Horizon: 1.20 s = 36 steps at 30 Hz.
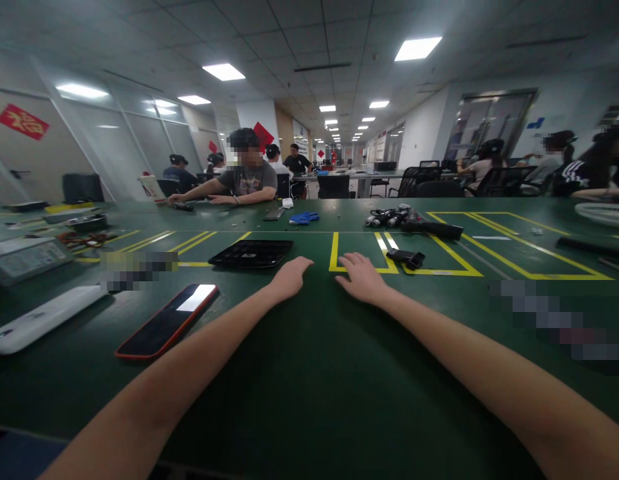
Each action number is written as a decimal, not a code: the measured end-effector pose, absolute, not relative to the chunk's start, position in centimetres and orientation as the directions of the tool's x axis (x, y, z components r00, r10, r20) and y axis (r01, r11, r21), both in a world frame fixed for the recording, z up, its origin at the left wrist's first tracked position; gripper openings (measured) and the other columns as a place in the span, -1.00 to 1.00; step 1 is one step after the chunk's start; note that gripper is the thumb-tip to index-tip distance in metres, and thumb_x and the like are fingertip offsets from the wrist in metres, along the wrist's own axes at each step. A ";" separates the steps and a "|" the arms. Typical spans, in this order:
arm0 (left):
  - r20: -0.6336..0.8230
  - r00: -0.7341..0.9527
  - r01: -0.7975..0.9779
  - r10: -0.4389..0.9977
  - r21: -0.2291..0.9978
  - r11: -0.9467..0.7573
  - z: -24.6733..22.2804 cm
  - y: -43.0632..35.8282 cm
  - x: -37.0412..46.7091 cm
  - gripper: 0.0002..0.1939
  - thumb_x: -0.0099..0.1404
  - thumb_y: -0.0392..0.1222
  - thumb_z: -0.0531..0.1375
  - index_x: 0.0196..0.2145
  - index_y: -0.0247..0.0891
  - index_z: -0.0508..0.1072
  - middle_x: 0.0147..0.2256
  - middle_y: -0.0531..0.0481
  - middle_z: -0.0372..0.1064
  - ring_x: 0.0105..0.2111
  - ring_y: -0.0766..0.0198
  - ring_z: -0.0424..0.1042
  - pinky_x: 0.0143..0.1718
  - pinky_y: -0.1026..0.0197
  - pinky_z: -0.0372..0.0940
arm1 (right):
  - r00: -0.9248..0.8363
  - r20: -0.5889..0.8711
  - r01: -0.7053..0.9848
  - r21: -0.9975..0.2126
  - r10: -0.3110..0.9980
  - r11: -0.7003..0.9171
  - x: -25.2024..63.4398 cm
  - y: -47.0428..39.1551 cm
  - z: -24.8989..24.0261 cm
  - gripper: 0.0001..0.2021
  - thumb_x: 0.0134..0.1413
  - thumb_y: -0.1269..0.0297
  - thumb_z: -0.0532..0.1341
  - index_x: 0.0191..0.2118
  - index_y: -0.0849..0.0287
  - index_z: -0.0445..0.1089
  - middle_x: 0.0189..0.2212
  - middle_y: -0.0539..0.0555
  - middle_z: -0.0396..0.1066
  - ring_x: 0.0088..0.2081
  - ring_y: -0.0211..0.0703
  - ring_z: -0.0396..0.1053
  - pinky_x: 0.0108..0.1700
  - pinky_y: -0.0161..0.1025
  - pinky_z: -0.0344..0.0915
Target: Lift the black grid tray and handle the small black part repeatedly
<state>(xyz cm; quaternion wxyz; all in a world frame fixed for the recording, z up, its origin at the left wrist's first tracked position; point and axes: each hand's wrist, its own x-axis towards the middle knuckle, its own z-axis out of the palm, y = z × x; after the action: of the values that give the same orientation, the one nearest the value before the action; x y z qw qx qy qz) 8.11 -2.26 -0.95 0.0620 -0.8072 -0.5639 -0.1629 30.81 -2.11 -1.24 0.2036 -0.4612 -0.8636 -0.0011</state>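
Both my arms reach forward over the green tabletop (309, 373). My left hand (289, 279) is beside the front right corner of a black tray (252, 253); its fingers point to the right and it holds nothing visible. Palm down, my right hand (362, 277) rests with fingers spread near a yellow tape outline (334, 252), with nothing in it. The hands are apart. A small black object (409, 259) lies right of my right hand. Left of my left forearm lies a phone in an orange-red case (167, 321).
A white device (44, 319) and a grey box (27, 259) lie at the left. Farther back are a blue item (304, 218), tangled black and silver parts (389, 217) and a black cylinder (439, 229). Across the table sits a person (247, 179) with arms on it.
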 end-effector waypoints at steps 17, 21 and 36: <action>0.115 0.703 0.680 0.702 0.180 -0.711 1.0 -12.7 15.8 -0.58 0.33 -0.03 -0.05 0.07 -0.22 0.25 0.15 -0.13 0.12 0.13 0.14 0.12 0.09 0.04 0.08 | -0.113 0.283 0.987 -0.082 0.952 0.142 43.3 3.9 -1.7 -0.57 0.11 0.20 -0.02 0.07 0.24 0.21 0.04 0.26 0.24 0.06 0.13 0.14 0.06 0.06 0.06; 0.174 0.699 0.671 0.694 0.175 -0.720 1.0 -12.3 15.8 -0.61 0.33 -0.07 -0.05 0.05 -0.24 0.25 0.08 -0.12 0.20 0.06 0.17 0.19 0.04 0.08 0.14 | -0.093 0.259 0.990 -0.078 0.961 0.117 43.6 4.2 -2.2 -0.56 0.11 0.21 -0.05 0.08 0.27 0.18 0.02 0.30 0.23 0.04 0.17 0.14 -0.03 -0.04 0.14; 0.290 0.098 0.958 0.952 0.232 -0.169 -0.4 -5.1 9.1 -0.84 0.20 -0.24 0.08 -0.41 -0.32 0.44 -0.28 -0.15 0.31 -0.25 0.15 0.36 -0.18 0.15 0.24 | -0.092 0.264 0.986 -0.107 0.960 0.124 43.1 4.0 -2.0 -0.58 0.13 0.23 -0.07 0.07 0.26 0.18 0.01 0.32 0.22 0.01 0.18 0.15 -0.07 -0.03 0.14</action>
<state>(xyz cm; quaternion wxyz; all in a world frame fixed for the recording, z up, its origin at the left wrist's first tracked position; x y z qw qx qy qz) 9.14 -5.09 -0.40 0.0078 -0.7408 -0.6446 -0.1890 43.08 3.95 -2.04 0.1356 -0.6601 -0.7373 -0.0487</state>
